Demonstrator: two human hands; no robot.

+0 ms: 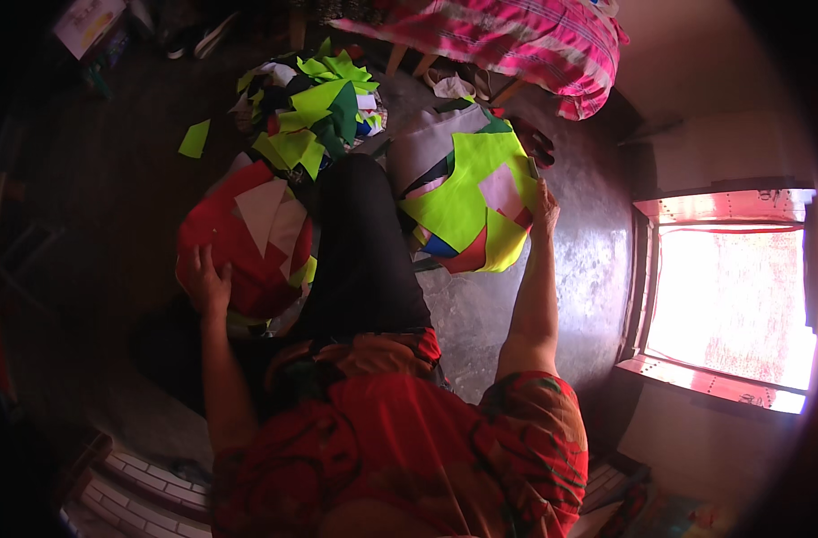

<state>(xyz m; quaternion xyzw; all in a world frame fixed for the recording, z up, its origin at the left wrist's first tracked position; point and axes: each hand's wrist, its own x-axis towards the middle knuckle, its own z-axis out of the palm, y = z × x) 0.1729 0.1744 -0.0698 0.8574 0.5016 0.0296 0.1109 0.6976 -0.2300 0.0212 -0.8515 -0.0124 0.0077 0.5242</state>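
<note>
My left hand lies with its fingers spread on a round heap of cloth scraps whose top piece is red cloth. Pale pink triangular scraps overlap the red, and a little yellow-green shows at the edge. My right hand is closed at the right edge of a second round heap. Bright yellow-green cloth covers much of that heap, with grey cloth, pink, red and blue pieces around it. A small greyish end shows just beyond my right fingers; what they grip is unclear.
Between the heaps is my black-clad leg. Farther off stands a third heap of yellow-green and dark green scraps, one loose scrap beside it on the floor. A pink-covered bed is at the back, a bright window at right.
</note>
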